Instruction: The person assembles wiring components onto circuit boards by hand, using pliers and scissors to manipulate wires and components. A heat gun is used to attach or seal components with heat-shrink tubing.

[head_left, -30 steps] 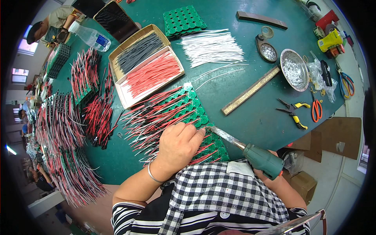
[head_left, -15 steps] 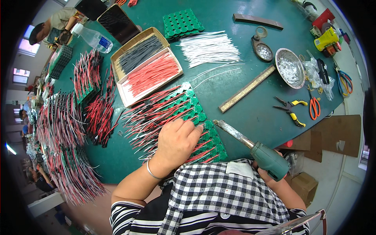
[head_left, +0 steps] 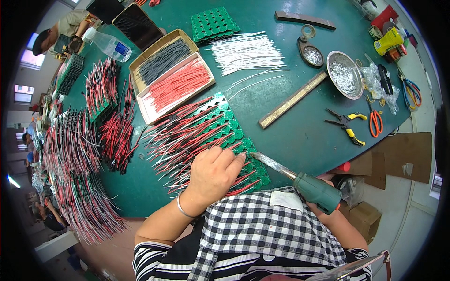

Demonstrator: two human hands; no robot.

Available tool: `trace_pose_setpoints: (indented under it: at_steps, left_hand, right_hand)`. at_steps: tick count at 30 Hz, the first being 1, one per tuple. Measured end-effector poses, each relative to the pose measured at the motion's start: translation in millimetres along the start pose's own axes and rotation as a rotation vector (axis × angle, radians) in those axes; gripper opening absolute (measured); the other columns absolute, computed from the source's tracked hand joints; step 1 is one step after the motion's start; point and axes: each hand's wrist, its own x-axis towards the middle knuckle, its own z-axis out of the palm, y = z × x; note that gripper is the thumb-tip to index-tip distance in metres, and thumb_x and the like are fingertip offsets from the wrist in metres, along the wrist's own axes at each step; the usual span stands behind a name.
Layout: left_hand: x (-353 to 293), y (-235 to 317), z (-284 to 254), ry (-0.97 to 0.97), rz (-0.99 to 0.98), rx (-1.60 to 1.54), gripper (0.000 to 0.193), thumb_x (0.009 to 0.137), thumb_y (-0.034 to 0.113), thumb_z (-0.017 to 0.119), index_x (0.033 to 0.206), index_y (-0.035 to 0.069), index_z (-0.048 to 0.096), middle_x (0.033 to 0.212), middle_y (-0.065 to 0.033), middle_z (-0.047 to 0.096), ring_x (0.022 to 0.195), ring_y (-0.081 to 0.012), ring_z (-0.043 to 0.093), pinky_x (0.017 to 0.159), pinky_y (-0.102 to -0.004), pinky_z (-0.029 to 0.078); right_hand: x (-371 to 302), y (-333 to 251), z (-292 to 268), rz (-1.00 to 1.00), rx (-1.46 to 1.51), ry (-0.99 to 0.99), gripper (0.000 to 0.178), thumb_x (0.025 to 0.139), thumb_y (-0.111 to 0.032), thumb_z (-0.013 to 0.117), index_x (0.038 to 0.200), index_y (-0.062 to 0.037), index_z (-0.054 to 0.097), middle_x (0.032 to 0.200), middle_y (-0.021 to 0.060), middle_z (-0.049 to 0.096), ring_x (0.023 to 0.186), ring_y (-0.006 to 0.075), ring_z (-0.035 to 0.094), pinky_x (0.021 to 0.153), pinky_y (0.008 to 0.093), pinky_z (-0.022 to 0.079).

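Note:
A panel of round green circuit boards [head_left: 233, 124] lies in front of me, with rows of red, black and white wires [head_left: 187, 126] fanning out to its left. My left hand [head_left: 214, 174] rests over the wires, fingers closed in a pinch above the panel's right part; what they pinch is too small to make out. My right hand [head_left: 322, 210] grips a green soldering gun [head_left: 316, 191], largely hidden behind its body. The gun's metal tip points left and meets the panel right beside my left fingertips.
A box of black and red wires [head_left: 173, 79] stands behind the panel, near loose white wires [head_left: 246, 52]. To the right are a metal bar [head_left: 293, 99], a solder bowl [head_left: 345, 75], pliers [head_left: 347, 125] and scissors [head_left: 376, 124]. Wired boards [head_left: 72, 154] pile at left.
The soldering gun has moved left, bringing its tip onto the panel by my left fingertips. My left hand has shifted slightly right and down, still pinched.

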Motion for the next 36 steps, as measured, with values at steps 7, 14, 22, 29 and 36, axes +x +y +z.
trace_pose_setpoints:
  at_steps: [7, 14, 22, 29, 36]
  left_hand:
    - [-0.6, 0.7, 0.3, 0.001, 0.000, 0.001, 0.014, 0.069, 0.011, 0.066, 0.083, 0.010, 0.067, 0.064, 0.0004, 0.045, 0.058, -0.0156, 0.045, 0.049, -0.0298, 0.036]
    - [-0.3, 1.0, 0.7, 0.000, -0.007, 0.005, 0.014, 0.069, 0.011, 0.067, 0.083, 0.010, 0.067, 0.063, 0.0003, 0.045, 0.058, -0.0159, 0.045, 0.049, -0.0302, 0.036]
    - [-0.6, 1.1, 1.1, -0.006, 0.002, 0.012, 0.017, 0.066, 0.010, 0.068, 0.083, 0.010, 0.067, 0.064, -0.0003, 0.045, 0.057, -0.0166, 0.045, 0.049, -0.0311, 0.037]
    - [-1.7, 2.3, 0.2, -0.015, -0.001, 0.018, 0.018, 0.066, 0.010, 0.068, 0.084, 0.010, 0.067, 0.066, -0.0002, 0.049, 0.058, -0.0166, 0.047, 0.050, -0.0310, 0.038]
    - [-8.5, 17.7, -5.2, -0.007, 0.016, -0.002, 0.015, 0.069, 0.012, 0.065, 0.084, 0.010, 0.066, 0.068, 0.0004, 0.049, 0.061, -0.0156, 0.047, 0.053, -0.0296, 0.039]
  right_hand:
    - [1.4, 1.3, 3.6, -0.023, -0.030, -0.009, 0.029, 0.075, -0.009, 0.066, 0.104, -0.0053, 0.064, 0.107, 0.0105, 0.061, 0.102, 0.0309, 0.051, 0.090, 0.0393, 0.038]
    - [7.7, 0.4, 1.4, -0.118, -0.046, -0.007, 0.028, 0.077, -0.014, 0.065, 0.104, -0.0058, 0.063, 0.104, 0.0101, 0.061, 0.103, 0.0293, 0.051, 0.090, 0.0388, 0.039]
    - [-5.4, 1.3, -1.9, -0.001, -0.097, 0.037, 0.027, 0.078, -0.023, 0.064, 0.101, -0.0098, 0.063, 0.099, 0.0052, 0.063, 0.099, 0.0258, 0.054, 0.091, 0.0382, 0.036]
    - [-14.8, 0.3, 2.2, 0.071, 0.085, 0.058, 0.024, 0.077, -0.020, 0.066, 0.097, -0.0075, 0.063, 0.091, 0.0042, 0.065, 0.097, 0.0234, 0.055, 0.088, 0.0369, 0.037]
    - [-20.8, 0.0, 2.2, 0.009, 0.096, 0.091, 0.025, 0.078, -0.016, 0.066, 0.100, -0.0045, 0.063, 0.099, 0.0094, 0.063, 0.095, 0.0278, 0.056, 0.086, 0.0366, 0.040]
